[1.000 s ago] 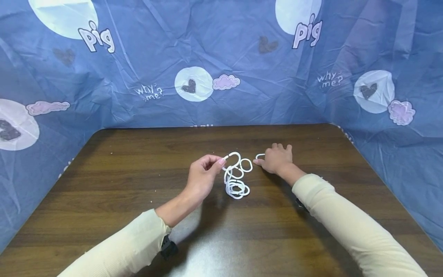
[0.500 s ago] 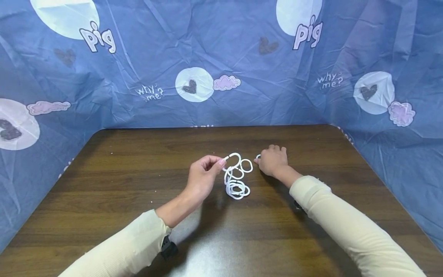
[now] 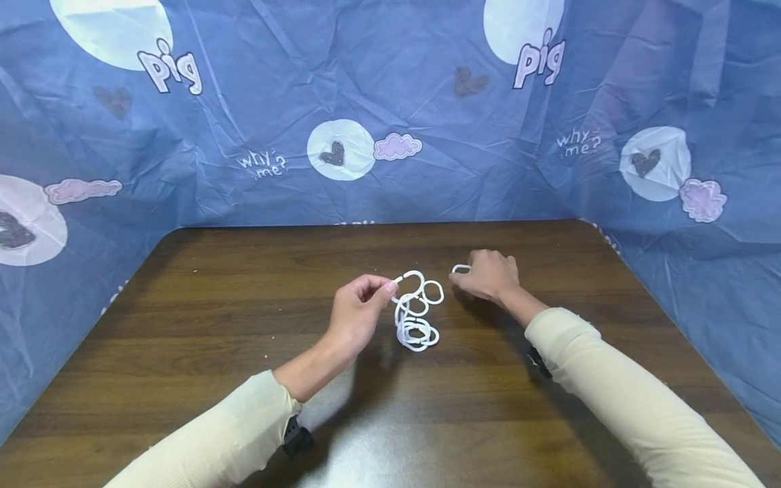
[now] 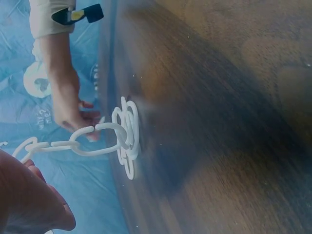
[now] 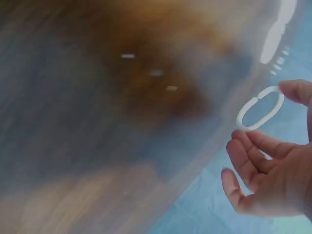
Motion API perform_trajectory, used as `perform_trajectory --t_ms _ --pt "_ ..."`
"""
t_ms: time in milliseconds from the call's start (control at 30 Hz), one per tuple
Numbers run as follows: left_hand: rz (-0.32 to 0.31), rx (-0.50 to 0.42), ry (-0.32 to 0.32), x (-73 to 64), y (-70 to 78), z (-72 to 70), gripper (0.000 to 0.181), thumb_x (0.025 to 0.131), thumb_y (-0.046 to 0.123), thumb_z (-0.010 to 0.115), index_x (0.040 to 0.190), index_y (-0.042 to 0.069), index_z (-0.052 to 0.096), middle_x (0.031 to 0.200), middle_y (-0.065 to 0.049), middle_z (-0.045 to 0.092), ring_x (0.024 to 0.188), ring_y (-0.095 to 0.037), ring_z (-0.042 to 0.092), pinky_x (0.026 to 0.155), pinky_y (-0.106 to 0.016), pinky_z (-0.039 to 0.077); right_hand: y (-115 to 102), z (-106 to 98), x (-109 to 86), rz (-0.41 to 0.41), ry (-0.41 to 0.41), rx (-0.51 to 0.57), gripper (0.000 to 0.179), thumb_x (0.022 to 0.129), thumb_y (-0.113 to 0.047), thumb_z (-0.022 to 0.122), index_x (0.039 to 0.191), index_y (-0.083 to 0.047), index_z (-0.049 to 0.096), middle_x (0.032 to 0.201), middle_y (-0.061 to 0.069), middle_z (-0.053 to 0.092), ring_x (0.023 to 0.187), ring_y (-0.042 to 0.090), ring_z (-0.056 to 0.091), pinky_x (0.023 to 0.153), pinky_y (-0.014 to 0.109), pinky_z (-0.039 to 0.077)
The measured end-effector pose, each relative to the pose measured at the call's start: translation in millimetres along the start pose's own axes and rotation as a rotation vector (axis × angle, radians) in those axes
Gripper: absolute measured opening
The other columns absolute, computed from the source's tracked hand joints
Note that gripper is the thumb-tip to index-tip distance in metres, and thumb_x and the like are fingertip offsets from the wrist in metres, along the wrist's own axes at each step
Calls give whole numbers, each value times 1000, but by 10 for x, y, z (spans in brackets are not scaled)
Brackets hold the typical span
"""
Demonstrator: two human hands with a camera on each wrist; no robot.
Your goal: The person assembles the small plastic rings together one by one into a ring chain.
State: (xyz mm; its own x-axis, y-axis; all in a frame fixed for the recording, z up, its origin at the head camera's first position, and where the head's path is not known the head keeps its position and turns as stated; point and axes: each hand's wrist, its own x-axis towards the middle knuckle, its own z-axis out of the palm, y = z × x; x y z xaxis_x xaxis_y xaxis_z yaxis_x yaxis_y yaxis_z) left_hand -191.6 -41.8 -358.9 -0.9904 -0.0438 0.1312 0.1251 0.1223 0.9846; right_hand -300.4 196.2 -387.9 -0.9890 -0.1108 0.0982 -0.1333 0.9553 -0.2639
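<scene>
A chain of white, open-gapped plastic links hangs from my left hand, its lower links heaped on the wooden table. Thumb and forefinger of that hand pinch the topmost link, seen end-on. The left wrist view shows the connected links rising from the heap toward the left hand. To the right of the chain, my right hand holds a single oval white link by its ends, between thumb and fingertips. A small gap shows in its side. This link is apart from the chain.
A brown wood-grain table spans the area beneath both hands. Behind and beside it hangs a blue printed cloth. Tiny white specks dot the tabletop. Dark straps sit at the wrists.
My right hand shifts slightly left toward the chain, then back to the right and a little away, with its link turning more into sight. The left hand and chain stay nearly still.
</scene>
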Motion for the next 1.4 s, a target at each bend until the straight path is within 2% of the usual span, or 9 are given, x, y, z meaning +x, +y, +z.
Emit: perform_trajectory --t_ms 167,267,367,500,667,833,1133,1400 --pt "-3 -10 -3 -1 -6 7 14 90 11 66 92 -3 68 78 -8 61 72 -12 52 66 -23 41 -59 -212 -58 1 -1 353 38 80 -44 69 89 -7 68 86 7 68 83 25 61 73 37 45" --pt "-5 -15 -4 0 -7 11 15 90 11 66 93 -3 68 76 -6 60 72 -11 51 65 -23 41 -82 -307 -94 3 -62 618 34 82 -35 71 94 -3 67 88 6 68 86 24 59 73 30 45" --pt "-11 -15 -4 -4 -6 15 16 90 12 67 94 -3 68 73 -1 58 71 -11 51 65 -22 42 -96 -367 -133 14 -137 830 34 85 -29 70 102 -1 66 88 3 67 88 23 58 73 27 46" --pt "-18 -16 -5 -12 1 23 16 90 13 67 93 -2 68 72 2 57 71 -11 52 64 -22 42 -121 -404 -194 16 -224 1012 36 88 -25 67 111 2 61 87 -1 66 84 17 60 71 25 49" --pt "3 -10 -12 -14 -8 29 14 90 14 66 92 0 68 73 -1 58 71 -12 53 65 -27 45 -159 -415 -242 -3 -301 1192 35 91 -17 63 116 7 56 87 0 66 79 13 61 70 22 50" --pt "11 -6 -16 -8 -19 38 13 89 14 67 90 1 68 75 -7 60 70 -11 53 64 -26 45 -210 -472 -274 -37 -321 1267 31 92 -16 63 112 6 56 87 2 65 80 14 60 74 23 50" --pt "-23 2 -40 1 2 65 14 90 14 67 91 0 69 74 -2 59 71 -11 53 63 -22 42 -310 -548 -332 -171 -271 1246 23 90 -10 62 108 3 60 90 5 63 87 19 59 77 26 49" --pt "-41 -5 -103 -2 -1 91 17 90 11 65 94 -5 68 75 -4 61 71 -10 53 66 -26 44 -466 -549 -417 -304 -257 1268 19 87 -4 63 106 0 62 95 6 63 89 17 57 82 30 46"
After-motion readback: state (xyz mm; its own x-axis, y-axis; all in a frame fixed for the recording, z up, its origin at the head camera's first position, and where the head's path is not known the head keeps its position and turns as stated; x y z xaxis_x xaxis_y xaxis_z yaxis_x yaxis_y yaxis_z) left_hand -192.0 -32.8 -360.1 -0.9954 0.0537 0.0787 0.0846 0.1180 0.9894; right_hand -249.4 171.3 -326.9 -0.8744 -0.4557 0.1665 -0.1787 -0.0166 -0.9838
